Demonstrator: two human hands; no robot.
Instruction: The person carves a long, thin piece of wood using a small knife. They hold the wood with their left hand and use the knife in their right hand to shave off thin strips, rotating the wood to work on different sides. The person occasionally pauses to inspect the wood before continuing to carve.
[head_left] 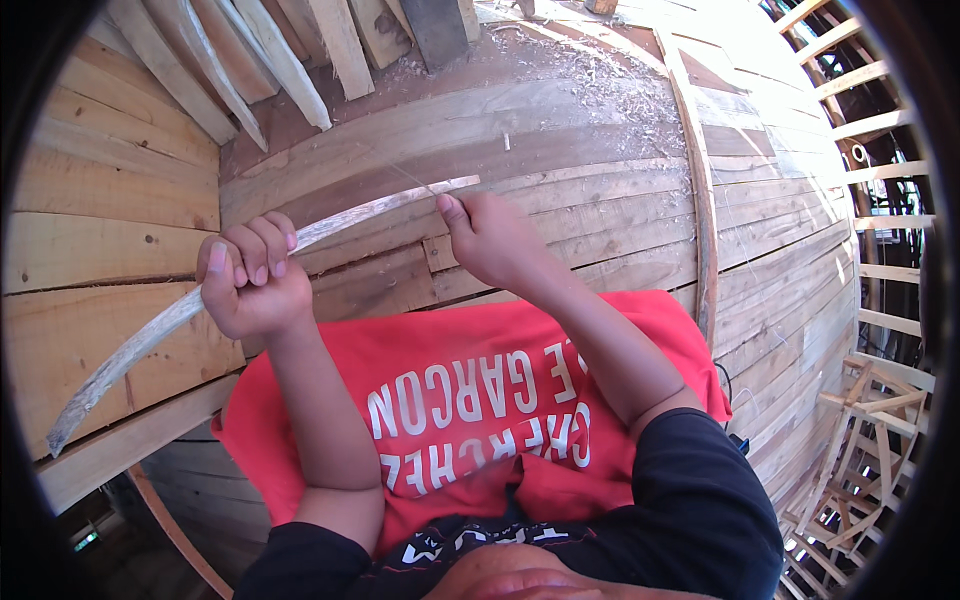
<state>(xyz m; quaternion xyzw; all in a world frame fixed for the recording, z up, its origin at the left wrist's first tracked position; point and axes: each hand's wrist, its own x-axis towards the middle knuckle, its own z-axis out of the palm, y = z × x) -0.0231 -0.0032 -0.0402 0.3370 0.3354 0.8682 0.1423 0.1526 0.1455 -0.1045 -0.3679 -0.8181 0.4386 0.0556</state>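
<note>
My left hand (255, 275) is wrapped round a long, curved stick (340, 222) of pale, bare wood. One end of the stick reaches down past the planks at the lower left; the other rises to the right, beside my right hand (490, 240). That hand is closed, with its thumb up near the stick's right end. A thin dark line, like a narrow blade or wire, crosses the stick there and leads to my thumb. What lies inside the right fist is hidden. A red cloth (480, 370) with white lettering covers my lap below both hands.
Wood shavings (640, 90) are scattered over the plank floor (600, 210). Several boards and curved pale strips (265, 60) stand at the upper left. A wooden batten (690, 150) crosses the floor on the right. Beyond it are a slatted wall (885, 170) and a wooden frame (860, 450).
</note>
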